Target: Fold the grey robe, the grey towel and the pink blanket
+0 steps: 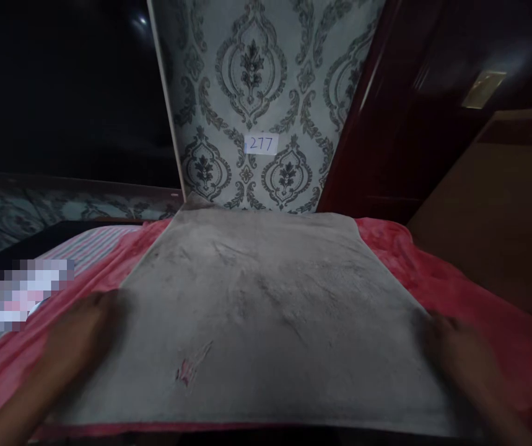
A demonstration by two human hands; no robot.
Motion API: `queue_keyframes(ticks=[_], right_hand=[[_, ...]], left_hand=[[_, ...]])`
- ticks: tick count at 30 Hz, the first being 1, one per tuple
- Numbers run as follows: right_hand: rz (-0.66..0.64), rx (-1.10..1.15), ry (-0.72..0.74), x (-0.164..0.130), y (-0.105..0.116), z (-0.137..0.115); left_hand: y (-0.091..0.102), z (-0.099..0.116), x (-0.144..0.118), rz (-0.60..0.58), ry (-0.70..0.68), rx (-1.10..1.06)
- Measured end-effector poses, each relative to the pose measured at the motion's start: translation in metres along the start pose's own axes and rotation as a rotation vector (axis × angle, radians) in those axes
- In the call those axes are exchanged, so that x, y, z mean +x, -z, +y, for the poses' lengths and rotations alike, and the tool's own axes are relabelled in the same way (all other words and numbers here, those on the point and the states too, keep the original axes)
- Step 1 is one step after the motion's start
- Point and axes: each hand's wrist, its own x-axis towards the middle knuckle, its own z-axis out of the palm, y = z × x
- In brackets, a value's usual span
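Observation:
A worn grey cloth lies spread out flat, with dark smudges and creases. A torn hole near its lower left lets pink-red show through. My left hand is at the cloth's left edge, and my right hand is at its right edge. Both hands are smeared by motion, so I cannot make out whether the fingers grip the cloth or only rest along it. Beneath the cloth is a red plush blanket, which sticks out on both sides and along the near edge.
Striped fabric lies at the left, with a pixelated patch over it. Behind stands a patterned wall bearing a paper label marked 277. A large black screen is at the upper left. A dark red door and a cardboard box stand right.

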Motion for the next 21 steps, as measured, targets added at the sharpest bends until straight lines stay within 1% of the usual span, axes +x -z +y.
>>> queue_keyframes(ticks=[1,2,4,5,7,8,10,11,12,13,14,15,16,17,18,21], right_hand=[[0.054,0.071,0.113,0.011,-0.001,-0.026],[0.074,0.137,0.228,0.022,-0.002,-0.057],[0.021,0.199,0.417,0.043,-0.005,-0.126],[-0.036,0.208,0.49,0.052,-0.006,-0.161],[-0.158,0.195,0.557,0.068,-0.008,-0.224],[-0.204,0.19,0.58,0.074,-0.009,-0.25],[-0.283,0.194,0.643,0.085,-0.013,-0.288],[-0.316,0.198,0.682,0.091,-0.017,-0.299],[-0.343,0.2,0.725,0.098,-0.021,-0.306],[-0.36,0.197,0.764,0.106,-0.027,-0.307],[-0.367,0.189,0.789,0.116,-0.032,-0.303],[-0.364,0.173,0.79,0.128,-0.038,-0.293],[-0.353,0.152,0.765,0.141,-0.045,-0.277],[-0.335,0.127,0.71,0.155,-0.051,-0.257],[-0.324,0.092,0.625,0.17,-0.058,-0.233],[-0.276,0.011,0.38,0.21,-0.079,-0.149]], left_hand=[[0.0,0.022,0.015,-0.005,-0.119,-0.037],[0.0,0.048,0.032,-0.034,-0.235,-0.088],[-0.004,0.108,0.063,-0.144,-0.462,-0.197],[-0.006,0.138,0.078,-0.179,-0.539,-0.23],[-0.012,0.194,0.1,-0.212,-0.653,-0.27],[-0.016,0.218,0.109,-0.225,-0.689,-0.28],[-0.027,0.254,0.12,-0.252,-0.728,-0.28],[-0.033,0.265,0.124,-0.261,-0.74,-0.274],[-0.039,0.271,0.128,-0.266,-0.753,-0.269],[-0.045,0.271,0.133,-0.269,-0.767,-0.263],[-0.05,0.267,0.139,-0.273,-0.773,-0.255],[-0.055,0.257,0.147,-0.274,-0.763,-0.243],[-0.059,0.242,0.157,-0.267,-0.733,-0.233],[-0.061,0.224,0.168,-0.258,-0.671,-0.218],[-0.063,0.203,0.179,-0.22,-0.58,-0.217],[-0.065,0.138,0.21,0.023,-0.251,-0.324]])
